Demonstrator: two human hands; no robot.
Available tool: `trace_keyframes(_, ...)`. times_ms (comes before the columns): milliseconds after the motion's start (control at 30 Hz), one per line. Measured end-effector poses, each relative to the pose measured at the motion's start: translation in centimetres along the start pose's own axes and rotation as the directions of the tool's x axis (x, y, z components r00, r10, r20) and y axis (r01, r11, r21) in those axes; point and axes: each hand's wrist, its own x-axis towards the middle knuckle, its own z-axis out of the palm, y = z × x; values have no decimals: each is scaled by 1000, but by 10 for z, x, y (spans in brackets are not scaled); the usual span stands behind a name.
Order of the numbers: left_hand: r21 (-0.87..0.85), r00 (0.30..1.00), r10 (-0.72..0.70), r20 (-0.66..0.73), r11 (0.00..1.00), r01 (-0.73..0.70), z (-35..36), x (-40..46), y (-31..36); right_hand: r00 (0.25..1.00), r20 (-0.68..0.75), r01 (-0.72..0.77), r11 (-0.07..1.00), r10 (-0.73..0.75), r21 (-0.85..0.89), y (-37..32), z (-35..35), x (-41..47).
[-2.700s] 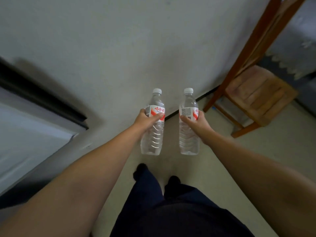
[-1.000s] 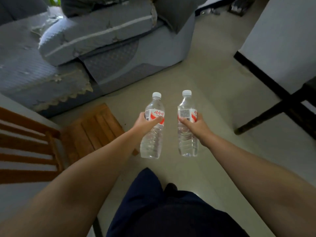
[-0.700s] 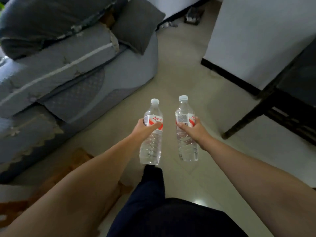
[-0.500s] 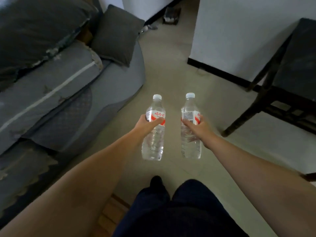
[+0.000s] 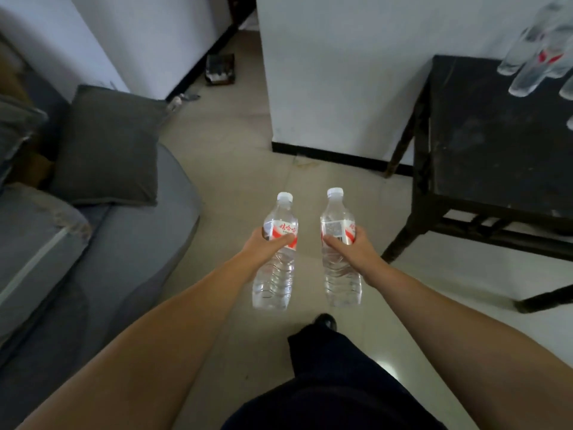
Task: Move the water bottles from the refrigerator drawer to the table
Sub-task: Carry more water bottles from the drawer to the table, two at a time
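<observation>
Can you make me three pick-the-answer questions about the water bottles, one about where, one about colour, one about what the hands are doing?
1. Where is the black table?
A. ahead on the right
B. behind the sofa
C. under the cushion

2. What colour are the caps on the two held bottles?
A. blue
B. white
C. green

3. What is the left hand doing?
A. hanging loose
B. pressing the floor
C. gripping a bottle

Answers:
1 A, the table stands by the wall to the right.
2 B, the left bottle and right bottle both have white caps.
3 C, its fingers wrap the label, as the right hand does.
</observation>
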Motion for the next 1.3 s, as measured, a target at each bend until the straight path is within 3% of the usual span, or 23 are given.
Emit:
trace_keyframes(233, -68, 998, 35, 50, 997, -32, 30, 107, 90, 993, -118, -14, 1000, 15, 10, -64, -66, 99)
trace_keyframes(333, -113, 996, 5, 91, 994, 5, 43, 139, 106, 987, -150, -49, 995, 63, 91, -71, -85, 127)
trace_keyframes(567, -9, 981, -103, 164, 994, 106, 72, 240, 156, 977, -170, -98, 982, 125, 161, -85, -123, 188)
trace_keyframes(700, 49, 957, -77, 279, 997, 66, 93, 300, 200, 955, -246, -107, 964, 168, 243, -106, -150, 232)
trace_keyframes(1033, 229, 878, -53, 475, 971, -65, 160, 470, 349, 819, -492, -41, 884, 297, 465, -174, -227, 347)
trace_keyframes(1133, 263, 831, -57, 553, 959, -109, 186, 487, 379, 783, -536, -6, 866, 316, 500, -178, -240, 359)
trace_keyframes(1300, 346, 741, -117, 661, 924, -163, 262, 502, 405, 656, -626, 13, 822, 423, 569, -173, -278, 362)
